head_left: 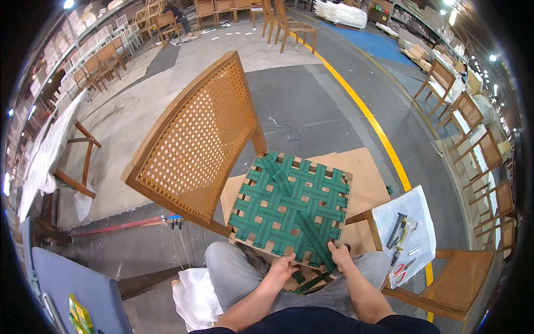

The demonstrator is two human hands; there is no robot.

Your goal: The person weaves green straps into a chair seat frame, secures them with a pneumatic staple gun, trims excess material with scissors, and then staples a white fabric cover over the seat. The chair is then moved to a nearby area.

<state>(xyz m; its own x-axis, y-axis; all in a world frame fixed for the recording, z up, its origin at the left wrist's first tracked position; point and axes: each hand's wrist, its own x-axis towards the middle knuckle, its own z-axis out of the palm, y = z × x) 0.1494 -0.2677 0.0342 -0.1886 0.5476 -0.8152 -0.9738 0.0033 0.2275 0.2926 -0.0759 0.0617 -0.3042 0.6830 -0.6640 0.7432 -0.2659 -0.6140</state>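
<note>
A grey concrete floor [300, 100] spreads beneath everything, crossed by a curving yellow line [370, 119]. On it, a wooden chair [194, 133] with a cane back leans toward the left in view, directly before the seated person. A second chair [459, 281], also cane-backed, stands at the right, and a brown cardboard sheet [361, 172] lies under the work. The first chair's seat [289, 206], woven of green webbing in a basket pattern, has its near edge between the person's knees. A white sheet [425, 209] covers the second chair's seat and carries the tools.

The right hand [340, 256] has its fingers closed on the lower end of a loose green strip [312, 236] lying diagonally over the weave. The left hand [280, 273] touches the seat's near edge, fingers bent; whether they grip anything, I cannot tell. On the sheet lie a staple gun [401, 236] and, smaller, red-handled scissors [399, 273].
</note>
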